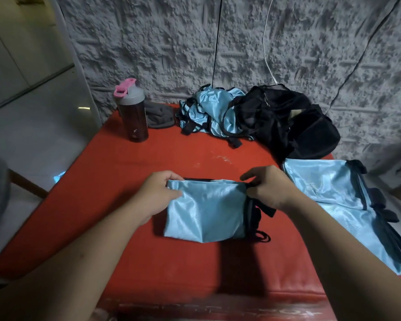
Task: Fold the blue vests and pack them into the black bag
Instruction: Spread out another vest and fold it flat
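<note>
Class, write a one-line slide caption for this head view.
Both hands, left hand and right hand, pinch a folded blue vest on the red table.

Readable text: none showing anywhere.
Red table [148, 158] front edge: carrying worn whitish marks, too scuffed and blurred for reading.
Bottle [133, 112]: showing no legible label or brand.
Black bag [287, 121]: showing no legible tag.
Blue vests [206, 212]: showing no print or number.
</note>
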Motion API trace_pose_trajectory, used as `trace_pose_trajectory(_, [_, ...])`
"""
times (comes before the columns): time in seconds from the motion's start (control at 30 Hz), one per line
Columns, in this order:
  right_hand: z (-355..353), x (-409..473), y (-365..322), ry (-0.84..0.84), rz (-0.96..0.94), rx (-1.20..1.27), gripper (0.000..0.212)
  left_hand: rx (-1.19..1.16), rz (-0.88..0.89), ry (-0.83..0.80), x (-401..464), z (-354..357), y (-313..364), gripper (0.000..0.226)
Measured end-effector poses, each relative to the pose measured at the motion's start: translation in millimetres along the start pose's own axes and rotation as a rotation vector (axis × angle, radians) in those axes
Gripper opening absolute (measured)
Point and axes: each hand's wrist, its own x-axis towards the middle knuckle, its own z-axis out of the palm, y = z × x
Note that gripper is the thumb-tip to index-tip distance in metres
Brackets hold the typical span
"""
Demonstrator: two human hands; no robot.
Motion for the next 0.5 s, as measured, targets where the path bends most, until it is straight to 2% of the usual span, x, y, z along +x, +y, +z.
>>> trace_pose_trajectory(0.13, [8, 27, 10, 0.028, 0.017, -0.037, 0.038, 0.010, -0.015, 0.062, 21, 7, -6, 0.033])
trace_pose_trajectory(0.3, [19, 46, 16, 0.069, 0.039, -0.053, 0.039, 0.010, -0.066, 0.114, 35, 5, -13, 0.038])
trace_pose_trajectory(0.4, [24, 51, 16, 0.077, 0.065, -0.059, 0.039, -0.095, -0.148, 0.036, 33, 1, -10, 0.051])
trace_pose_trajectory(0.5, [28, 55, 13, 0.082, 0.085, -0.060, 0.040, -0.058, -0.139, -0.048, 27, -1, -8, 0.070])
